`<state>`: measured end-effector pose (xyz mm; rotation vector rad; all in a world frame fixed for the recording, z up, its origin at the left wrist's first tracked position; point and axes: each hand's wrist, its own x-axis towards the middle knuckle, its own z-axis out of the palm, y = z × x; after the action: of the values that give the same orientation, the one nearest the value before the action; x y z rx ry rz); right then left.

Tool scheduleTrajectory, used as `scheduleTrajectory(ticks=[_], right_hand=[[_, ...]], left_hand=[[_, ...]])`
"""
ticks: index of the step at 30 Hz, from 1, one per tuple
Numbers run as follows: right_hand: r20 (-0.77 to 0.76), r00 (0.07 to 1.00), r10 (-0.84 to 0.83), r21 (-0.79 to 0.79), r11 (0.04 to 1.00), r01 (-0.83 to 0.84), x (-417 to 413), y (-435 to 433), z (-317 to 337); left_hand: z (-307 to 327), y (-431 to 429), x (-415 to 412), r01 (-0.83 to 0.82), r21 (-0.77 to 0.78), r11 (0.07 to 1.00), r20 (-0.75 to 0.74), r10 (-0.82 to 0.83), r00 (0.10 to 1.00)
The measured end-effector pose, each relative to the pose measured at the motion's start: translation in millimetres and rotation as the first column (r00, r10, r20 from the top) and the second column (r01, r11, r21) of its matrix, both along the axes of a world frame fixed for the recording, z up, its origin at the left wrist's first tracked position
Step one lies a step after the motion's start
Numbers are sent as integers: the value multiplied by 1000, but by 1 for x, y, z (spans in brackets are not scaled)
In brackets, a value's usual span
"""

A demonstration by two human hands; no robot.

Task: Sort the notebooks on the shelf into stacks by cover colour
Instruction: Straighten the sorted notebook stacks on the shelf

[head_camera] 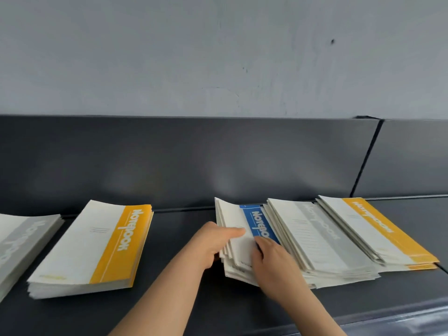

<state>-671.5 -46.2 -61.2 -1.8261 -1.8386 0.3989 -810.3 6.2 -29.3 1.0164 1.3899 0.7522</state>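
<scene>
Blue notebook (260,224) — grey stack (322,238) just beside

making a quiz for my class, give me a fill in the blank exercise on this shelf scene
1. The left hand and right hand are on a notebook with a ___ band.
2. The neat stack left of the hands has a ___ band.
3. The fanned notebooks just right of the hands have ___ bands.
Missing words: blue, yellow, grey

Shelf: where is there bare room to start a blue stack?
Widest bare shelf lies between the yellow stack and the fanned pile, where the left hand reaches in. That pile overlaps without gaps to the right end: crowded.
</scene>
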Motion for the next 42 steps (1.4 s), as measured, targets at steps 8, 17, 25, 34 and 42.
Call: scheduleTrajectory(ticks=[8, 17, 25, 34, 42], right_hand=[[-533, 846, 27, 53, 999, 2, 13, 0, 19], [-730, 639, 242, 177, 970, -165, 9, 13, 43], [-792, 499, 352, 320, 935, -153, 0, 1, 28], [-750, 506, 426, 400, 901, -166, 1, 3, 47], [-710, 621, 333, 338, 934, -115, -4, 3, 32]], left_hand=[[14, -38, -17, -93, 371, 924, 8, 97, 995], [22, -56, -40, -33, 560, 828, -82, 95, 992], [8, -62, -28, -126, 676, 727, -31, 198, 980], [26, -58, -18, -156, 773, 615, 20, 223, 975], [12, -58, -15, -88, 743, 663, -118, 259, 959]])
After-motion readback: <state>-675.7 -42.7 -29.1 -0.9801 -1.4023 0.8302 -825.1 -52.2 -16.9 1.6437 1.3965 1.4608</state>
